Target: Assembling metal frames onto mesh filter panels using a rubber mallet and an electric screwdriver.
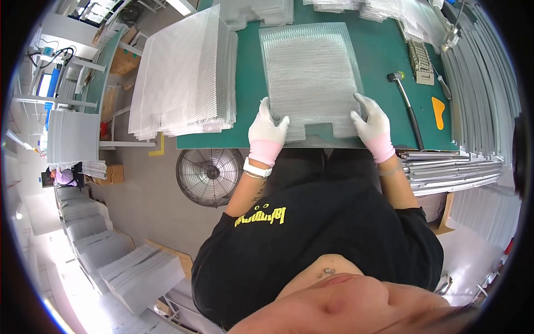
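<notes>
A silvery metal mesh sheet [311, 69] with a notch in its near edge lies before me on the green work table. It seems to be a stack of more than one sheet, though I cannot tell for sure. My left hand [268, 131], in a white glove with a pink cuff, grips the sheet's near left edge, thumb on top. At the near right edge my right hand [371, 127], gloved alike, has its thumb and forefinger over the mesh. The undersides of both hands' grips are hidden.
A tall stack of mesh sheets [183, 72] stands left on the table [245, 72]. To the right lie a mallet [409, 106], a yellow scraper-like tool [438, 113], a screwdriver [443, 86] and a beige slotted block [421, 62]. Metal frames [450, 172] and a floor fan [211, 173] are nearby.
</notes>
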### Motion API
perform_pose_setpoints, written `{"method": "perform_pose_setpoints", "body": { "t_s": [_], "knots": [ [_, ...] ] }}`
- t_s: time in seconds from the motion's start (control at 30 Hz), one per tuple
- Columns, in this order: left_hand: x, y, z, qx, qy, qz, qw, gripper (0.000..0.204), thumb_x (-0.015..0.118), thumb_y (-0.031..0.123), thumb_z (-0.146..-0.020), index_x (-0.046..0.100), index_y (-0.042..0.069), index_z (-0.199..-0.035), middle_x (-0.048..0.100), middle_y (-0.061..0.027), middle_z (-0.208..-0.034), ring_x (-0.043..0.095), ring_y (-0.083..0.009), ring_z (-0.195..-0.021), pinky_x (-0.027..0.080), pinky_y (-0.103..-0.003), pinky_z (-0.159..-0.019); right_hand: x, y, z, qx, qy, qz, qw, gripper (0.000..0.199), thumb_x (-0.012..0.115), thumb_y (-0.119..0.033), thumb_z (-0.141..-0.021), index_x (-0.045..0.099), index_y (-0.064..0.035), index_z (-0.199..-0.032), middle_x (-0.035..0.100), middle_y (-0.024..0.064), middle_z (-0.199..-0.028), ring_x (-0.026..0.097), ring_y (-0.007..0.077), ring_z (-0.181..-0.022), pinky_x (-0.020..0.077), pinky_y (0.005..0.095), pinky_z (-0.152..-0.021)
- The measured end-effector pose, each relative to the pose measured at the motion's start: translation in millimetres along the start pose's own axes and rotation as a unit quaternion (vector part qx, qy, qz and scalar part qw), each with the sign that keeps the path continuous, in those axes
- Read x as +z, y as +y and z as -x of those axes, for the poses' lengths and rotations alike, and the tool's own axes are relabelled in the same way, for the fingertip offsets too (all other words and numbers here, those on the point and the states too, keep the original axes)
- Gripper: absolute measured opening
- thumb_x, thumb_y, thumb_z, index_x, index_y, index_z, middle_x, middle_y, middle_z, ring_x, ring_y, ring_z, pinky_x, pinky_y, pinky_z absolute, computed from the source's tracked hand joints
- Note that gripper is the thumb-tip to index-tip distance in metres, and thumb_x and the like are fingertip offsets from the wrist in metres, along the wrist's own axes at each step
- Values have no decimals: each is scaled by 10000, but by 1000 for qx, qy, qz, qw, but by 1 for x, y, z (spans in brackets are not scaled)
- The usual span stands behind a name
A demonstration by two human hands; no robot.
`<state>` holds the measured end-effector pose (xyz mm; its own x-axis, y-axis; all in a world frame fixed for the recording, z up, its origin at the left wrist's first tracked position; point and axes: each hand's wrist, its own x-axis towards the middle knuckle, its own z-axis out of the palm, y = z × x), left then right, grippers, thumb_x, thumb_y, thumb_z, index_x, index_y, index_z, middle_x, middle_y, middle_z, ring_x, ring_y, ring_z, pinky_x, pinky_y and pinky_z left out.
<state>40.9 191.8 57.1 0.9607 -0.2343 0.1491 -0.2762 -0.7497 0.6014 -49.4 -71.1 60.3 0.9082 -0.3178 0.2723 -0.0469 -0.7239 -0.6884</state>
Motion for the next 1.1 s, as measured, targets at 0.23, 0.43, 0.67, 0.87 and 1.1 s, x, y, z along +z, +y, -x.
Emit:
{"method": "perform_pose_setpoints", "body": {
  "t_s": [0.23,0.43,0.67,0.87,1.1],
  "knots": [
    [17,-12,-6,21,-11,-43,999,730,713,273,-832,402,-33,-1417,601,-241,-1244,634,-385,-1061,526,-416,-892,17,17,4,-5,-12,84,996,442,669,-213,-870,594,-76,-1283,589,146,-1313,592,316,-1173,501,378,-965],
    [13,-12,-8,21,-25,-41,999,724,709,273,-839,403,-38,-1417,595,-228,-1259,612,-369,-1113,516,-420,-914,17,18,2,4,-28,127,991,456,664,-246,-880,579,-90,-1299,527,165,-1390,574,337,-1197,503,393,-965],
    [2,-1,-18,-43,-51,-137,988,891,798,335,-749,367,5,-1455,527,-232,-1267,558,-395,-1168,495,-433,-941,-7,21,-16,-16,-58,144,988,379,688,-293,-847,667,-102,-1172,573,160,-1335,624,338,-1115,523,393,-933],
    [6,-32,-29,145,-79,-183,969,573,707,410,-792,614,142,-1289,453,-160,-1442,347,-404,-1371,199,-564,-1163,-100,115,-172,19,211,236,948,528,716,-177,-798,590,-19,-1286,655,231,-1169,629,378,-1092,503,424,-947],
    [3,-19,-30,130,-42,-208,969,482,676,430,-816,678,126,-1190,389,-216,-1483,278,-452,-1404,130,-605,-1178,-112,191,-291,87,91,408,904,464,551,-369,-911,605,-82,-1271,606,226,-1273,553,388,-1227,450,451,-1036]
  ]
}}
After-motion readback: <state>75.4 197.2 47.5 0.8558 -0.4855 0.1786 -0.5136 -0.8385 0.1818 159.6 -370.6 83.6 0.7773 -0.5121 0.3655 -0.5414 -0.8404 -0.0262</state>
